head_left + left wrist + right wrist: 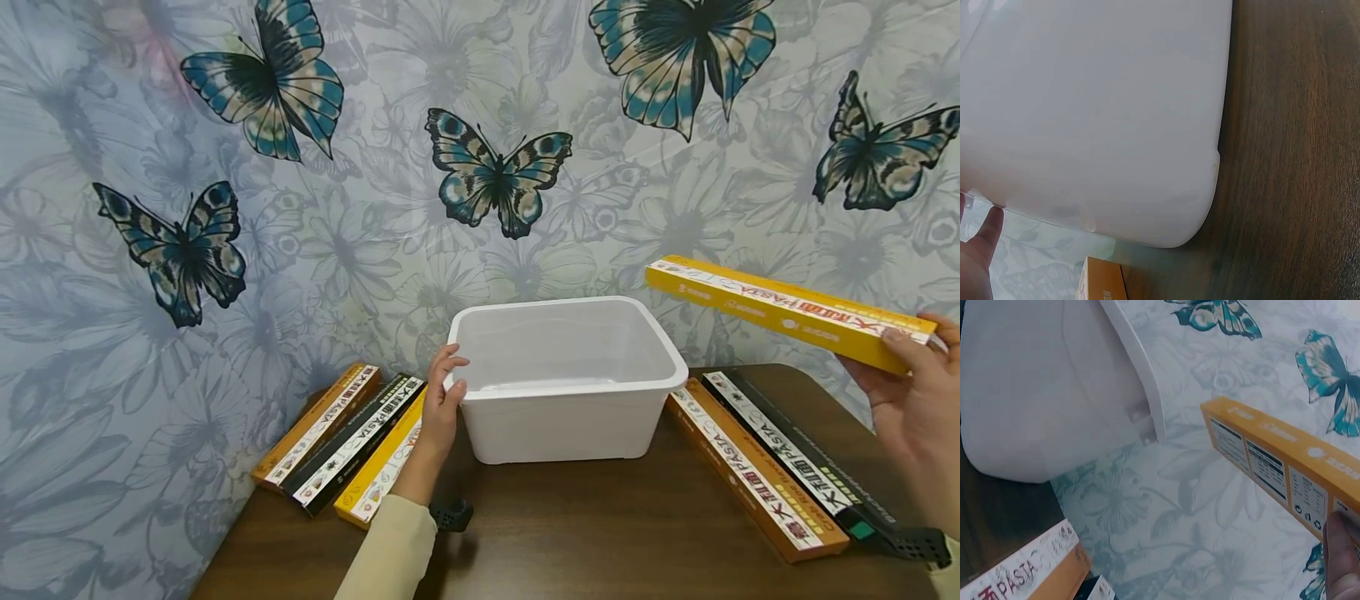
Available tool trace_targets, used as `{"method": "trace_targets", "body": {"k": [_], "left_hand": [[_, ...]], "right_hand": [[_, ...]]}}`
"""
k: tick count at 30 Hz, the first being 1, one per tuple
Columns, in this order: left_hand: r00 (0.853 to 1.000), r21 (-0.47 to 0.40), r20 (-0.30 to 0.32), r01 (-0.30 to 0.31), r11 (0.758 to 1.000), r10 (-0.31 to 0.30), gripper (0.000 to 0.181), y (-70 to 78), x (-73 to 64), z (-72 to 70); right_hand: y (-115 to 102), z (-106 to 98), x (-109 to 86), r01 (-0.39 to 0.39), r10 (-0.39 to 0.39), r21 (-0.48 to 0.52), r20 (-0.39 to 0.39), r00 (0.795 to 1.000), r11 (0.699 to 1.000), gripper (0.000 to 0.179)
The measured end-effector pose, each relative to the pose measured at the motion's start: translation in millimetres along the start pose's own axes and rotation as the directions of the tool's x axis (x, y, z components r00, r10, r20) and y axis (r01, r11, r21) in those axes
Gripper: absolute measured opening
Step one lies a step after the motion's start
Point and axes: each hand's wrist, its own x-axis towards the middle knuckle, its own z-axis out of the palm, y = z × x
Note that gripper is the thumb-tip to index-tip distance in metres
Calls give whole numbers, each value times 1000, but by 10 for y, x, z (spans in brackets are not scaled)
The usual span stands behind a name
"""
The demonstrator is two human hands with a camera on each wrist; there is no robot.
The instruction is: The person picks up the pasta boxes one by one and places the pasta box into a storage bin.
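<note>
R hand (911, 396), at right edge of head frame, grips near end of a yellow pasta box (772, 312). Box is up in the air, centre right, slanting, far end near the white tub (562, 429) but apart from it. Thumb's on the front, fingers go round behind, so box is pinched btwn them. R wrist view: box at right, white text panels facing cam, one finger against that side at lower right.

L hand (439, 412), mid-frame, holds tub's left rim by the front corner: fingers bent over the edge, a bit spread, thumb lower on the corner, rim btwn. L wrist view shows only part of the hand, lower left, w/ a fingertip on tub's edge. Tub sits upright, open side up, frame centre, on the brown bench (540, 533).

Lower left: 3 boxes side by side, L to R: brown box (318, 425), black box (354, 440), 2nd yellow box (378, 479), last one partly behind L hand. Lower right: orange-brown box (757, 471) w/ 2nd black box (787, 454) alongside; can't tell if the orange-brown one touches tub.

Dark bands on both wrists, pale sleeves. Backdrop: grey floral wall (375, 250), blue-black butterflies.
</note>
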Motion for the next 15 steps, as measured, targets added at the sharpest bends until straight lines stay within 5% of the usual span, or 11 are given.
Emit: {"method": "trace_targets", "body": {"k": [8, 15], "left_hand": [[999, 14, -10, -33, 999, 34, 31, -40, -3, 42], [999, 16, -23, -23, 1000, 23, 34, -48, 0, 32]], "right_hand": [[156, 318, 12, -94, 105, -58, 231, 967, 994, 41], [391, 538, 3, -233, 256, -106, 409, 876, 967, 36]]}}
